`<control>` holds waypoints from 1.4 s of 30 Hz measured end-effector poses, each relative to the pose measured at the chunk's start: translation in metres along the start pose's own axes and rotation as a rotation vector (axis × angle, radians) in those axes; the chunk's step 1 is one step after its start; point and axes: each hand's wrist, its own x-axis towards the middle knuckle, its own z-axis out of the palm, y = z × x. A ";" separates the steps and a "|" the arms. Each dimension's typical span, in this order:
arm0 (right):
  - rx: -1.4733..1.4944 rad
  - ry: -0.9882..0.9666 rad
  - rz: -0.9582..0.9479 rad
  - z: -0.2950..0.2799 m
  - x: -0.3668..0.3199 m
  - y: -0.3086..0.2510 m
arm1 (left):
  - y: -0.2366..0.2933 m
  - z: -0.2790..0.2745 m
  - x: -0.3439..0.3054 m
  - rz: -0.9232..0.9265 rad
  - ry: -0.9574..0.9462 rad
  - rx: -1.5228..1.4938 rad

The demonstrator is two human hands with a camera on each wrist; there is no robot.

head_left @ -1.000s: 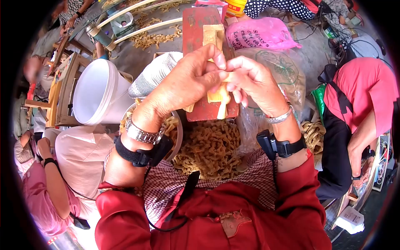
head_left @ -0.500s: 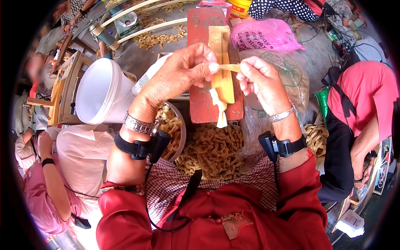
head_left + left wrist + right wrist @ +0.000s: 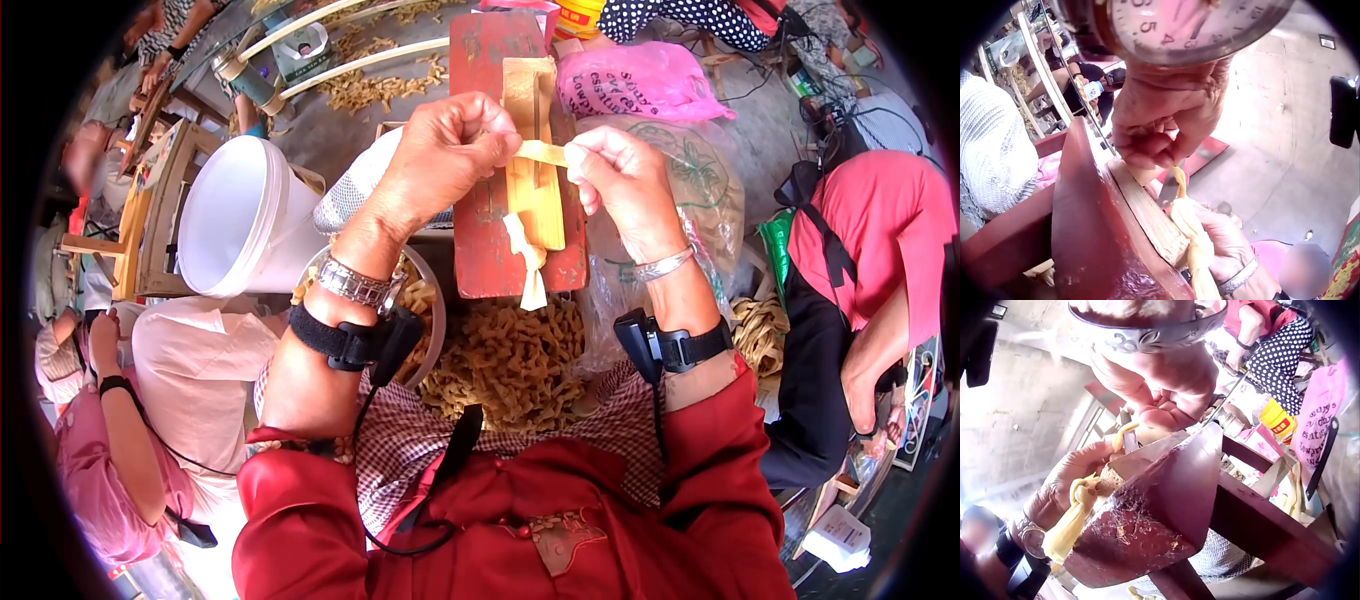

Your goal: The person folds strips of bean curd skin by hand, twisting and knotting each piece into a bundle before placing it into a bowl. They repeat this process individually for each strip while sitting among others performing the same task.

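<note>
Between the two hands a thin pale-yellow strip (image 3: 543,153) is stretched sideways above a wooden block (image 3: 541,215) on a red bench (image 3: 482,240). Its left end is pinched by the left hand (image 3: 446,158), thumb against fingers; its right end is pinched by the right hand (image 3: 630,185). A knotted yellow piece (image 3: 526,262) lies at the block's near end, its tail over the red surface. In the left wrist view the left hand (image 3: 1169,112) grips the strip above the block, and in the right wrist view the right hand (image 3: 1157,387) does likewise.
A pile of knotted pieces (image 3: 505,360) lies below the bench. To the left stand a bowl of pieces (image 3: 436,335) and a white bucket (image 3: 225,220). Plastic bags, one pink (image 3: 640,82), are at the right. Other people sit on both sides.
The hands have moved apart from their close position a second ago. Since half a second ago they have shifted slightly, and the strip shows wider between them. The knotted piece stays on the block.
</note>
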 end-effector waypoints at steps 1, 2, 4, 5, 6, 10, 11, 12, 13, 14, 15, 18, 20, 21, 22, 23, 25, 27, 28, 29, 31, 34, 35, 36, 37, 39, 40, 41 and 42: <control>-0.079 0.034 0.002 -0.001 0.000 0.003 | -0.003 0.001 0.001 0.003 0.007 0.057; -0.159 0.066 0.004 -0.003 0.001 0.007 | -0.007 0.001 0.001 0.007 0.015 0.114; -0.222 0.144 0.046 -0.005 -0.001 0.009 | -0.013 -0.005 -0.002 0.004 0.128 0.199; -0.207 0.191 0.082 -0.007 -0.002 0.008 | -0.013 -0.012 -0.004 -0.031 0.140 0.142; -0.193 0.239 0.119 -0.010 -0.004 0.007 | -0.010 -0.016 -0.005 -0.066 0.152 0.085; -0.189 0.373 0.162 -0.027 0.007 0.022 | 0.013 -0.017 -0.015 -0.100 0.026 -0.074; -0.176 0.352 0.191 -0.032 0.009 0.025 | 0.015 -0.016 -0.018 -0.115 0.002 -0.028; -0.141 0.329 0.187 -0.032 0.010 0.028 | 0.020 -0.014 -0.022 -0.137 -0.023 0.004; -0.104 0.305 0.182 -0.030 0.010 0.030 | 0.027 -0.011 -0.027 -0.161 -0.047 0.039; -0.064 0.281 0.181 -0.029 0.011 0.034 | 0.029 -0.010 -0.031 -0.188 -0.073 0.075; -0.097 0.272 0.154 -0.033 0.012 0.044 | 0.027 -0.011 -0.036 -0.192 -0.118 0.129; -0.209 0.330 0.169 -0.031 0.005 0.028 | 0.029 -0.002 -0.046 -0.177 -0.253 0.169; -0.173 0.295 0.167 -0.044 0.003 0.032 | 0.018 0.005 -0.051 -0.113 -0.297 0.249; -0.149 0.248 0.178 -0.050 0.001 0.032 | 0.015 0.008 -0.052 -0.143 -0.336 0.254; -0.180 0.232 0.211 -0.054 -0.003 0.034 | 0.012 0.010 -0.053 -0.165 -0.375 0.263; -0.210 0.216 0.241 -0.057 -0.007 0.034 | 0.013 0.013 -0.055 -0.191 -0.369 0.229; -0.260 0.192 0.278 -0.061 -0.017 0.037 | 0.016 0.020 -0.058 -0.237 -0.355 0.163; -0.285 0.191 0.289 -0.065 -0.028 0.041 | 0.009 0.022 -0.059 -0.144 -0.327 0.256; -0.297 0.190 0.294 -0.068 -0.033 0.044 | 0.008 0.024 -0.060 -0.097 -0.312 0.302; -0.296 0.165 0.310 -0.073 -0.038 0.049 | 0.009 0.025 -0.061 -0.020 -0.324 0.328; -0.341 -0.109 0.439 -0.084 -0.052 0.045 | 0.021 0.027 -0.067 -0.100 -0.405 0.202; -0.403 -0.441 0.616 -0.082 -0.083 0.054 | 0.030 0.027 -0.081 -0.227 -0.521 0.123; -0.448 -0.606 0.729 -0.086 -0.095 0.069 | 0.032 0.026 -0.085 -0.234 -0.572 0.213; -0.517 -0.704 0.843 -0.081 -0.107 0.084 | 0.034 0.025 -0.090 -0.239 -0.622 0.303; -0.598 -0.783 0.951 -0.076 -0.119 0.095 | 0.035 0.025 -0.095 -0.215 -0.643 0.368; -0.679 -0.858 1.118 -0.071 -0.139 0.133 | 0.038 0.029 -0.108 -0.151 -0.639 0.503; -0.848 -0.905 1.126 -0.068 -0.146 0.151 | 0.036 0.030 -0.112 -0.063 -0.656 0.594; -1.017 -0.950 1.131 -0.063 -0.151 0.166 | 0.036 0.032 -0.115 -0.033 -0.658 0.685; -1.189 -0.994 1.132 -0.060 -0.156 0.179 | 0.031 0.033 -0.121 0.029 -0.609 0.696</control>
